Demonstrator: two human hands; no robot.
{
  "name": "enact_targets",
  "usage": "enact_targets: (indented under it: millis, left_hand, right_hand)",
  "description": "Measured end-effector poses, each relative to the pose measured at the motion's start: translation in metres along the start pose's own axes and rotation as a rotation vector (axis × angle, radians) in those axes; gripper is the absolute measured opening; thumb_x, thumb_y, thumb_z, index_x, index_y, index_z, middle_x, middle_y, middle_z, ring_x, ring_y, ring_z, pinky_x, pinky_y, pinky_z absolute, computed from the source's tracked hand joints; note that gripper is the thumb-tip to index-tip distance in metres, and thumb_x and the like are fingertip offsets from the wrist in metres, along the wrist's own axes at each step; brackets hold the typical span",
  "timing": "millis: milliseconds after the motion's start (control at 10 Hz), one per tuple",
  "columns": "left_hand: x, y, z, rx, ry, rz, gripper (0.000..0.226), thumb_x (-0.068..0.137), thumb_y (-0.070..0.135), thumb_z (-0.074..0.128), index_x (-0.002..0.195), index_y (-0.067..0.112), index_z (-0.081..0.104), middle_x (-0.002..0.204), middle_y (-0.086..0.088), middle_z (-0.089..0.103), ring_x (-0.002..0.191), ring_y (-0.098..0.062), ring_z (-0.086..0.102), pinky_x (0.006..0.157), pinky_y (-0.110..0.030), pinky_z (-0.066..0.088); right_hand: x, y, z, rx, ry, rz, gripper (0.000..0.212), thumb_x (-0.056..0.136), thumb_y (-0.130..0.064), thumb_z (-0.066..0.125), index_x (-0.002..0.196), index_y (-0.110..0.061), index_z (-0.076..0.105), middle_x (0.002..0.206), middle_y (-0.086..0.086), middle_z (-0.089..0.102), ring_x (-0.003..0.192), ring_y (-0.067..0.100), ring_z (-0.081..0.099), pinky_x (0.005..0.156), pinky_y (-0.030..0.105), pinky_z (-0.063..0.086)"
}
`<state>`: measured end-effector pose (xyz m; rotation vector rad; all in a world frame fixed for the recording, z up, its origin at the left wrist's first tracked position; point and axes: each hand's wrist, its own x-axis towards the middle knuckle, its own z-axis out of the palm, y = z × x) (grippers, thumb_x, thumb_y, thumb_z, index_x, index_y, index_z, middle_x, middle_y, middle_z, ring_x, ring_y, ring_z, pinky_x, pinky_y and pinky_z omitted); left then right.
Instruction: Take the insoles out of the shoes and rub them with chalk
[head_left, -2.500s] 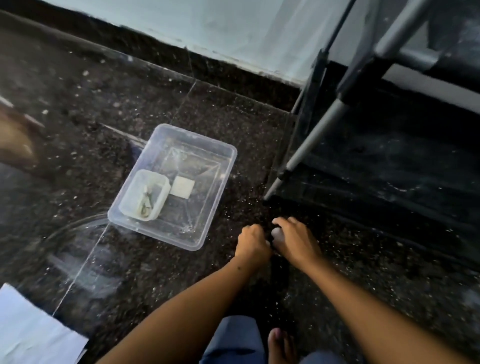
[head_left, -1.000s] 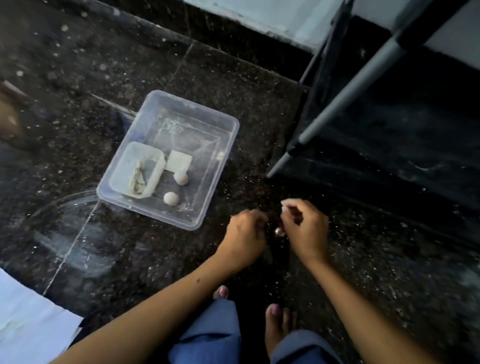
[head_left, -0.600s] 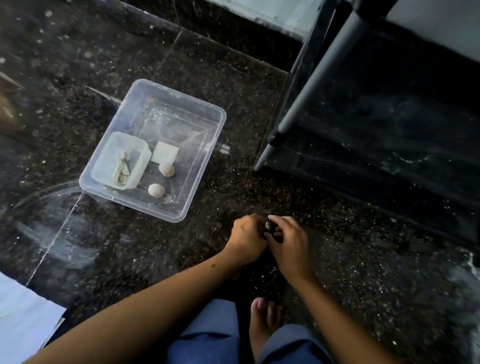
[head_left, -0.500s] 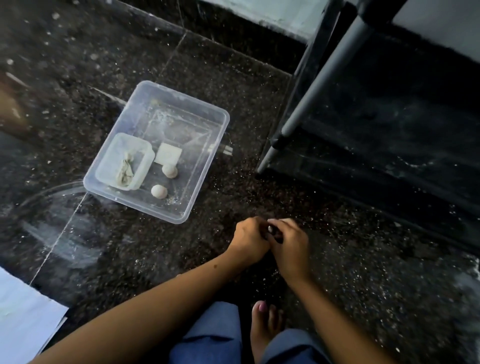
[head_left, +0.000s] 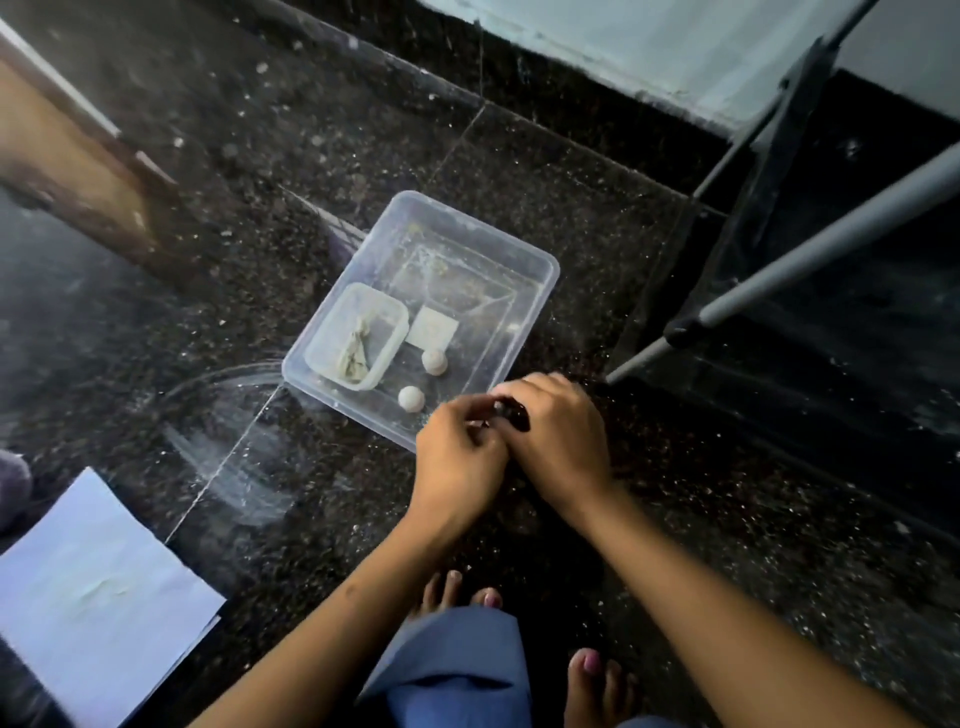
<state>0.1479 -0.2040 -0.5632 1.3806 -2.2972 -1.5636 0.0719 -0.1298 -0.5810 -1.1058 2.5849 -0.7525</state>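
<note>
Both hands, left hand (head_left: 457, 457) and right hand (head_left: 558, 434), have moved up against the clear tub (head_left: 540, 291).

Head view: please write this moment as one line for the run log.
left hand: grips small dark object | right hand: same | clear tub: two chalk balls inside | shoes: unseen

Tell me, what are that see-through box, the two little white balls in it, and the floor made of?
Box: likely clear plastic, since the floor shows through its glossy walls.
White balls: matte and powdery-looking, possibly chalk, though I cannot be sure.
Floor: polished dark speckled stone, probably granite; it is shiny and has straight tile joints.
</note>
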Motion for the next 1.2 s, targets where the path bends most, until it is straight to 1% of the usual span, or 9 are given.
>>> enact_targets:
  millis: [100, 300, 400, 600, 700, 800, 900, 1000, 1200]
  left_hand:
    - [0.015, -0.007, -0.014, -0.018, 0.024, -0.060, 0.037, 0.078, 0.000, 0.050, 0.097, 0.022, 0.072, 0.087, 0.003, 0.071, 0.081, -0.011, 0.065, 0.068, -0.020, 0.044]
    - [0.029, -0.023, -0.021, 0.065, 0.034, -0.106, 0.030, 0.080, 0.001, 0.053, 0.103, 0.012, 0.070, 0.098, -0.006, 0.069, 0.092, -0.019, 0.062, 0.070, -0.019, 0.037]
    - [0.030, -0.027, -0.023, 0.097, 0.047, -0.077, 0.027, 0.080, -0.001, 0.054, 0.101, 0.007, 0.069, 0.095, -0.011, 0.067, 0.092, -0.023, 0.061, 0.062, -0.014, 0.030]
    - [0.029, -0.026, -0.023, 0.151, 0.046, -0.018, 0.027, 0.084, 0.000, 0.053, 0.107, 0.003, 0.067, 0.101, -0.016, 0.066, 0.090, -0.021, 0.059, 0.065, -0.010, 0.028]
    - [0.026, -0.023, -0.023, 0.195, 0.030, 0.008, 0.027, 0.085, 0.000, 0.051, 0.107, 0.002, 0.067, 0.100, -0.017, 0.066, 0.095, -0.028, 0.061, 0.064, -0.012, 0.029]
    - [0.024, -0.016, -0.023, 0.235, 0.021, 0.050, 0.026, 0.084, 0.000, 0.051, 0.103, 0.002, 0.068, 0.097, -0.019, 0.068, 0.096, -0.030, 0.062, 0.073, -0.024, 0.039]
    - [0.021, 0.000, -0.020, 0.275, -0.007, 0.072, 0.026, 0.086, 0.004, 0.051, 0.108, 0.001, 0.066, 0.103, -0.021, 0.068, 0.104, -0.032, 0.059, 0.084, -0.031, 0.043]
    - [0.012, 0.017, -0.018, 0.337, -0.061, 0.119, 0.026, 0.087, 0.007, 0.049, 0.107, 0.001, 0.065, 0.106, -0.018, 0.067, 0.106, -0.031, 0.059, 0.084, -0.029, 0.041]
    - [-0.023, 0.071, -0.027, 0.597, -0.344, 0.163, 0.030, 0.093, 0.018, 0.046, 0.117, 0.012, 0.063, 0.122, -0.014, 0.061, 0.117, -0.029, 0.054, 0.095, -0.032, 0.040]
  right_hand:
    - [0.026, -0.014, 0.014, -0.135, -0.089, -0.058, 0.017, 0.076, -0.027, 0.066, 0.091, -0.021, 0.069, 0.088, 0.002, 0.068, 0.089, 0.025, 0.057, 0.079, 0.035, 0.036]
    - [0.052, -0.021, 0.045, -0.326, -0.278, -0.117, 0.024, 0.092, -0.023, 0.046, 0.101, -0.020, 0.068, 0.102, 0.003, 0.068, 0.104, 0.022, 0.051, 0.093, 0.030, 0.032]
    - [0.055, -0.023, 0.057, -0.392, -0.302, -0.083, 0.027, 0.094, -0.021, 0.042, 0.100, -0.019, 0.068, 0.102, 0.004, 0.068, 0.106, 0.022, 0.050, 0.095, 0.031, 0.031]
    - [0.053, -0.024, 0.061, -0.402, -0.315, -0.045, 0.028, 0.093, -0.019, 0.040, 0.099, -0.019, 0.068, 0.100, 0.004, 0.068, 0.106, 0.023, 0.049, 0.097, 0.033, 0.029]
    - [0.049, -0.023, 0.057, -0.380, -0.284, -0.052, 0.026, 0.094, -0.020, 0.041, 0.100, -0.018, 0.066, 0.102, 0.004, 0.068, 0.108, 0.023, 0.049, 0.100, 0.033, 0.027]
    - [0.042, -0.021, 0.042, -0.321, -0.196, -0.064, 0.023, 0.092, -0.025, 0.045, 0.100, -0.019, 0.066, 0.103, 0.003, 0.067, 0.106, 0.023, 0.049, 0.099, 0.031, 0.026]
    - [0.029, -0.016, 0.012, -0.280, -0.122, -0.046, 0.023, 0.086, -0.034, 0.053, 0.099, -0.020, 0.067, 0.099, 0.001, 0.068, 0.101, 0.022, 0.052, 0.095, 0.031, 0.027]
    - [0.011, -0.006, -0.025, -0.233, -0.133, 0.022, 0.025, 0.083, -0.039, 0.059, 0.098, -0.020, 0.067, 0.096, 0.002, 0.067, 0.098, 0.023, 0.055, 0.088, 0.035, 0.035]
    - [-0.039, 0.010, -0.116, -0.101, -0.254, 0.345, 0.020, 0.085, -0.040, 0.061, 0.097, -0.025, 0.068, 0.099, -0.001, 0.069, 0.094, 0.020, 0.063, 0.071, 0.028, 0.046]
